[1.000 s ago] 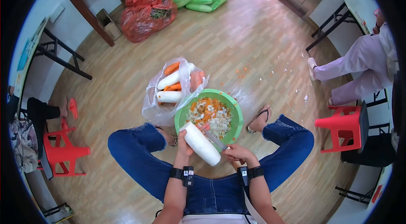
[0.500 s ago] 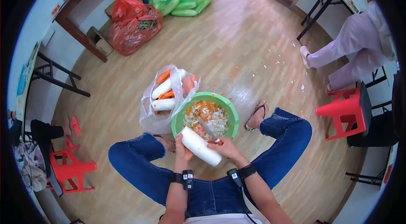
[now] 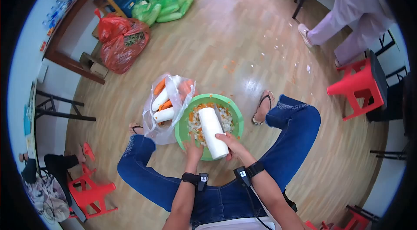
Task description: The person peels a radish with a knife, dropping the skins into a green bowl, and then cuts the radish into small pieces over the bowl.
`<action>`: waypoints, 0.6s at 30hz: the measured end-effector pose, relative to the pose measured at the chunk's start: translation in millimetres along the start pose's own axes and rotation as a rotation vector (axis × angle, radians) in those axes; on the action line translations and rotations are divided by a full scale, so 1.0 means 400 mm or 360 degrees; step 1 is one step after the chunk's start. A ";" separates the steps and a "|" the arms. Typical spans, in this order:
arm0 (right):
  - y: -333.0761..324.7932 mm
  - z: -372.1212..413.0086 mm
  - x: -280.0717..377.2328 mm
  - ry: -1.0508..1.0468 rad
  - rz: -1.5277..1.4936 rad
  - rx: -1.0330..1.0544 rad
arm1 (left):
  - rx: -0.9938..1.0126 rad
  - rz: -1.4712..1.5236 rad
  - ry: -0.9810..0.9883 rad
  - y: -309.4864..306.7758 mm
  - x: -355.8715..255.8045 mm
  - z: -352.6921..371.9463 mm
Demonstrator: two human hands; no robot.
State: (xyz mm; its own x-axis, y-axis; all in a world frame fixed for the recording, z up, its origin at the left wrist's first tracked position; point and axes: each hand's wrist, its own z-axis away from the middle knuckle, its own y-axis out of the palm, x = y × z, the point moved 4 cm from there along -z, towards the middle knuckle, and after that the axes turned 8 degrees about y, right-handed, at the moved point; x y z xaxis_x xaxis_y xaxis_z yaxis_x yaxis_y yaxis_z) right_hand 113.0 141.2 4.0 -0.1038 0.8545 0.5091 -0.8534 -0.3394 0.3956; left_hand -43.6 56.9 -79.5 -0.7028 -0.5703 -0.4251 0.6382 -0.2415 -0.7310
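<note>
A peeled white radish (image 3: 211,132) slants over the green basin (image 3: 240,121), which holds chopped white and orange vegetable pieces (image 3: 195,122). My right hand (image 3: 233,144) grips the radish near its lower end, thumb lying across it. A knife (image 3: 218,113) stands along the radish's right side, its blade pointing away from me; its handle is hidden at the same hand. My left hand (image 3: 192,148) is off the radish, at the near left rim of the basin, with fingers apart. Beside the basin, a clear plastic bag (image 3: 163,132) holds carrots (image 3: 159,87) and peeled radishes (image 3: 161,99).
Red bags (image 3: 124,47) and green bags of long vegetables (image 3: 169,8) lie at the far left. A person in pale trousers (image 3: 356,8) stands right, near a red stool (image 3: 356,89). Another red stool (image 3: 91,191) is at left. Scraps (image 3: 278,47) dot the floor.
My left hand has let go of the radish. The radish has moved up over the basin and turned more upright, now in my right hand with the knife. The view has shifted.
</note>
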 end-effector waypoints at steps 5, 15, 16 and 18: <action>-0.016 -0.007 -0.011 0.0010 -0.0179 0.0057 | -0.0195 0.1514 -0.0118 0.007 -0.022 -0.004; 0.032 0.015 -0.019 0.0080 0.0442 -0.0084 | -0.0076 0.2585 -0.0151 -0.002 -0.124 0.070; 0.029 0.005 -0.038 0.0138 0.0393 -0.0086 | -0.0101 0.2436 -0.0130 -0.018 -0.115 0.048; 0.030 0.001 -0.061 0.0203 0.0343 -0.0078 | -0.0131 0.2280 -0.0121 -0.035 -0.077 0.007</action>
State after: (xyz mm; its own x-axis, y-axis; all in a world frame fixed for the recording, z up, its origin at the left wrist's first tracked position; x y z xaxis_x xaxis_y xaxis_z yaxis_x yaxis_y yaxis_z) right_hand 105.5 115.9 -3.5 -0.3469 0.8080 0.4761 -0.8279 -0.5024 0.2494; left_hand -29.9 75.6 -54.5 0.5375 -0.3192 -0.7805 0.7469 0.6098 0.2651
